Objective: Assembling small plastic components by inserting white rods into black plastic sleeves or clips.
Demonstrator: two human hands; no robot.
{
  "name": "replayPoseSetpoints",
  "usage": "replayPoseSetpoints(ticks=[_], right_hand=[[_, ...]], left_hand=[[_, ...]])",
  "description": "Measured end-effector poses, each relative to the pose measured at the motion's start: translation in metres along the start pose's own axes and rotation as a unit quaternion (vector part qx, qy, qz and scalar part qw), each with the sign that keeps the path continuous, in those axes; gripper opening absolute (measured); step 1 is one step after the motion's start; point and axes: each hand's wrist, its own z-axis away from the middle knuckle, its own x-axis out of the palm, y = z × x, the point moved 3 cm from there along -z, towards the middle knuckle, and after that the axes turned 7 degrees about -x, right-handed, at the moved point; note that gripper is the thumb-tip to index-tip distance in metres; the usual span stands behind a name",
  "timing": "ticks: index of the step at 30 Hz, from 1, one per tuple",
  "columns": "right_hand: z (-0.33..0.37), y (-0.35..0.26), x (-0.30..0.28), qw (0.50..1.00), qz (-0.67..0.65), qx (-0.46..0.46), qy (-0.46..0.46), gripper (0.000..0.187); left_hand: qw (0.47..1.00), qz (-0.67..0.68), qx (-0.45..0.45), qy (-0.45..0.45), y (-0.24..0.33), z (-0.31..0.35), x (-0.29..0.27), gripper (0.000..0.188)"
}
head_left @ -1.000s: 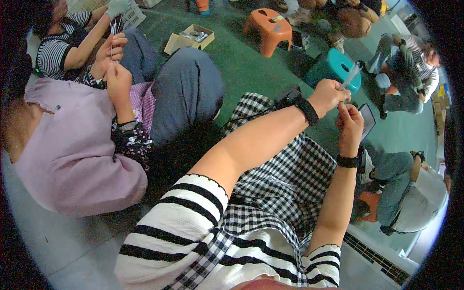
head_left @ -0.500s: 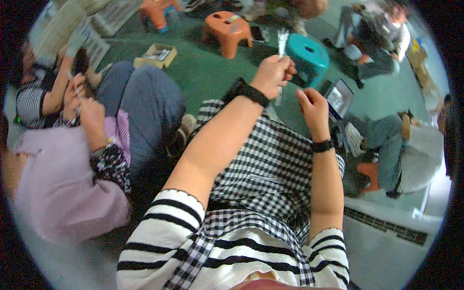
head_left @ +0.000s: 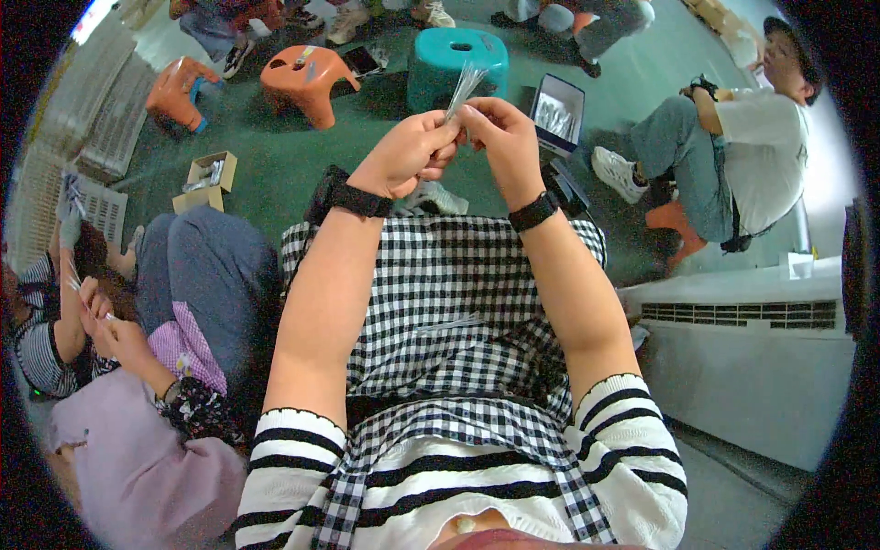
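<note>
A bundle of thin, pale, shiny strips (head_left: pixel 468 82) is gripped in my left hand (head_left: pixel 403 154), its loose ends fanning out above the fingers. Their exact kind is too fine to make out. My right hand (head_left: pixel 504 142) is closed against the bundle from the other side, thumb and fingertips pinched at the strips. Both hands are raised in front of my knees, over the black-and-white checked apron (head_left: pixel 422 266) on my lap. A few similar pale strips (head_left: pixel 449 323) lie on the apron cloth.
Ahead are a teal stool (head_left: pixel 426 69), an orange stool (head_left: pixel 307 87) and another orange stool (head_left: pixel 170 96). A dark-edged box (head_left: pixel 579 128) and a cardboard box (head_left: pixel 213 197) hold silvery pieces. Co-workers sit at left and right. A low white vented unit (head_left: pixel 742 376) stands at right.
My right hand has come up to the left and now meets the bundle in my left hand. The view has swung to the right, shifting the stools and co-workers leftward.
</note>
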Motion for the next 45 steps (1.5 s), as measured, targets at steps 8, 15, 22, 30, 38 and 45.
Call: replayPoseSetpoints(ticks=[8,15,22,30,38,45], right_hand=[[-0.001,0.001,-0.003,0.998,-0.042,0.042,-0.022,0.014],[0.000,0.002,-0.005,0.997,-0.036,0.059,-0.031,0.015],[-0.001,0.003,-0.001,0.997,-0.027,0.068,-0.036,0.015],[0.000,0.000,-0.001,0.998,-0.015,0.052,-0.026,0.013],[0.000,-0.003,-0.003,0.998,-0.043,0.052,-0.014,0.013],[-0.005,-0.004,-0.012,0.994,-0.099,0.033,0.032,0.013]], left_hand=[[0.999,-0.035,0.016,0.023,-0.006,-0.005,-0.002,0.015],[0.999,-0.010,0.031,0.014,-0.004,-0.005,-0.001,0.013],[0.998,-0.023,0.044,0.039,-0.002,-0.003,-0.004,0.013],[0.997,0.009,0.056,0.059,-0.003,-0.004,-0.007,0.014],[0.995,-0.024,0.068,0.063,-0.003,-0.005,-0.010,0.015],[0.995,-0.050,0.057,0.070,-0.004,-0.004,-0.007,0.016]])
